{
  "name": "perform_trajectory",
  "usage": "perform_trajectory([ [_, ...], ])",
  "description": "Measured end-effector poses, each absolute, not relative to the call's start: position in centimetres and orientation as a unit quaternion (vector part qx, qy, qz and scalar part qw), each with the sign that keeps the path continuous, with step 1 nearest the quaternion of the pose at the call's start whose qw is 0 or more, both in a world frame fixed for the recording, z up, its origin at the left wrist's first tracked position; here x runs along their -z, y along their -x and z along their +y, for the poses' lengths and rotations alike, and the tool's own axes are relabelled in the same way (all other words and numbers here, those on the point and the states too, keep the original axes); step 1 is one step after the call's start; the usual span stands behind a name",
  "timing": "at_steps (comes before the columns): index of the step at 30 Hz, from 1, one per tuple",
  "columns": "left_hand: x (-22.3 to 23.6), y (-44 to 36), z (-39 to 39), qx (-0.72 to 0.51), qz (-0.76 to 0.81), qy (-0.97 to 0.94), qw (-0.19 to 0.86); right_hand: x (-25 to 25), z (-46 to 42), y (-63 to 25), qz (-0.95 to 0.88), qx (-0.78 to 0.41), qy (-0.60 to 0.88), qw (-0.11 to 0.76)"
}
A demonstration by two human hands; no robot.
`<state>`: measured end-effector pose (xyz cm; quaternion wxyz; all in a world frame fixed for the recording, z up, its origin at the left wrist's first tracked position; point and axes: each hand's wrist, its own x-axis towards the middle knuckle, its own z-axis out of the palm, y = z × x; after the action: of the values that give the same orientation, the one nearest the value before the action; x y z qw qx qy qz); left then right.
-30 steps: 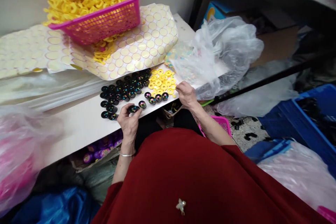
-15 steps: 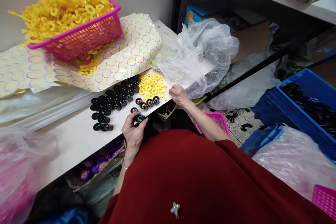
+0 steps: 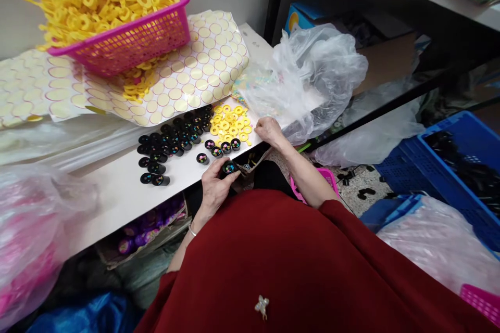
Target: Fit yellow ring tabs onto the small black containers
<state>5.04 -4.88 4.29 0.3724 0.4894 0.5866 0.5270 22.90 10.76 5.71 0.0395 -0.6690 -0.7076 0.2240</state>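
Note:
Just off the front edge of the white table, my left hand (image 3: 214, 186) grips a small black cup (image 3: 228, 167) between thumb and fingers. Coloured bits show in its open top. My right hand (image 3: 269, 130) rests at the table edge with its fingers curled together; what they hold, if anything, is hidden. Beside it lies a pile of small yellow rings (image 3: 230, 124). Several more black cups with coloured bits (image 3: 216, 152) stand before the pile, and a large group of black cups (image 3: 172, 138) is farther left.
A pink basket (image 3: 133, 36) heaped with yellow ring pieces sits on sticker sheets (image 3: 172, 88) at the back. Crumpled clear plastic bags (image 3: 320, 73) lie to the right. Blue crates (image 3: 414, 151) stand on the floor, and purple items (image 3: 144, 229) are below the table.
My left hand has moved right with the black cup, away from the cup standing at the front. My right hand stays by the yellow rings. The view has shifted slightly.

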Motion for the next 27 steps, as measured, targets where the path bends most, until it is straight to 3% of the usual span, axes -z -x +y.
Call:
perform_trajectory([
  [8,-3.6,-5.3,-4.2,-0.535,0.581,-0.497,0.360,-4.1,8.5,-23.6,-0.767,-0.159,0.613,0.099],
  [11,-3.6,-5.3,-4.1,-0.538,0.562,-0.544,0.315,-4.6,7.0,-23.4,-0.797,-0.190,0.535,0.208],
  [15,-3.9,-5.5,-4.2,-0.533,0.535,-0.600,0.265,-6.7,3.6,-22.4,-0.842,-0.287,0.322,0.325],
  [18,-4.0,-5.6,-4.3,-0.523,0.529,-0.619,0.253,-7.9,1.4,-21.5,-0.871,-0.263,0.259,0.324],
  [27,-3.8,-5.5,-4.3,-0.509,0.515,-0.642,0.253,-7.8,0.9,-21.5,-0.910,-0.178,0.263,0.268],
])
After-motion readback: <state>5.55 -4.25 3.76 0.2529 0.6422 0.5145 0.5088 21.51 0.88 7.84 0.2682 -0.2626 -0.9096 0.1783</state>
